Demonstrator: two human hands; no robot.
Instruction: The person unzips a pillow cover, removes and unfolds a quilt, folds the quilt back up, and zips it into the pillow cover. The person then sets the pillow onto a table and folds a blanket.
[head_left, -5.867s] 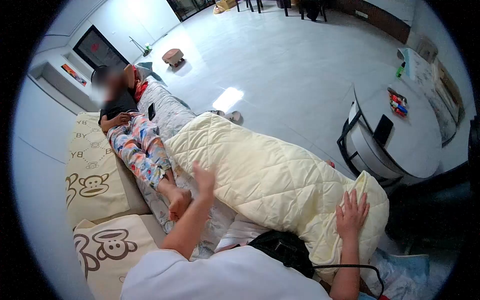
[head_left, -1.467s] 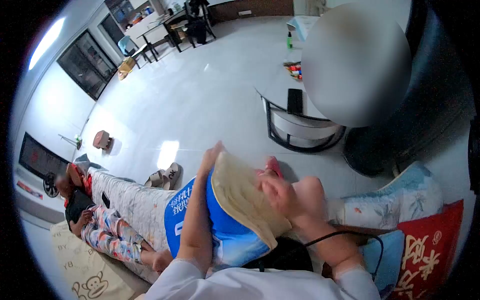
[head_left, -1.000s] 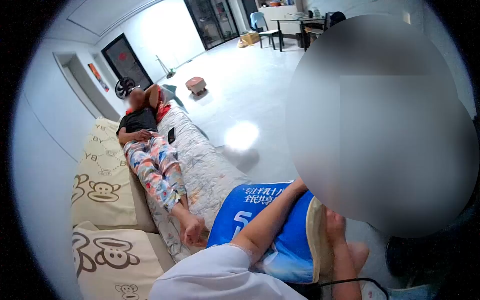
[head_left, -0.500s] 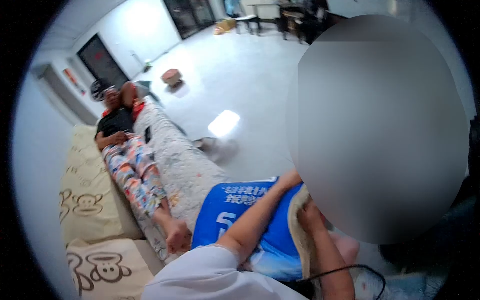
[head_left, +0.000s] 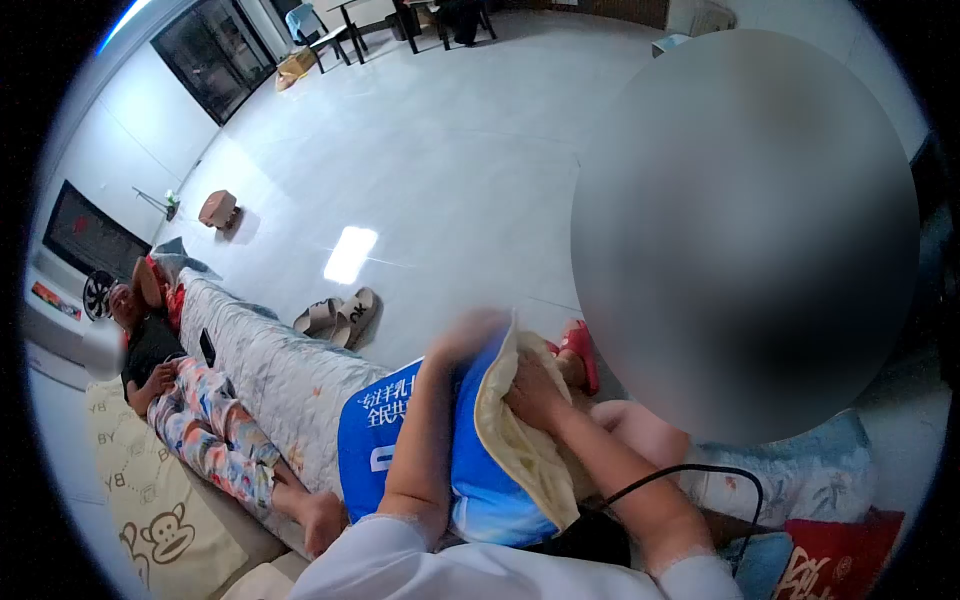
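A blue printed bag or cover point(head_left: 500, 475) with white lettering lies across my lap, its edge lined in cream fabric point(head_left: 530, 445). My left hand point(head_left: 470, 335) is at the far upper edge of the blue fabric, smeared by motion, so its fingers cannot be made out. My right hand point(head_left: 535, 393) rests against the cream fabric near the opening, its fingers partly bent and pressed together on the cloth. Whatever lies inside the folds is hidden. A black cable point(head_left: 690, 467) loops over my right forearm.
A person point(head_left: 215, 420) in patterned trousers lies on the sofa at left, a phone point(head_left: 207, 346) beside them. Sandals point(head_left: 350, 315) and red slippers point(head_left: 580, 358) are on the floor. A stool point(head_left: 218, 208) stands farther off. A red cushion point(head_left: 840, 560) is at right. A large blur covers the right side.
The cream quilt spread over my lap earlier is now folded within or behind the blue fabric. Since the last frame, the view has turned right, and my left hand has moved along the blue edge.
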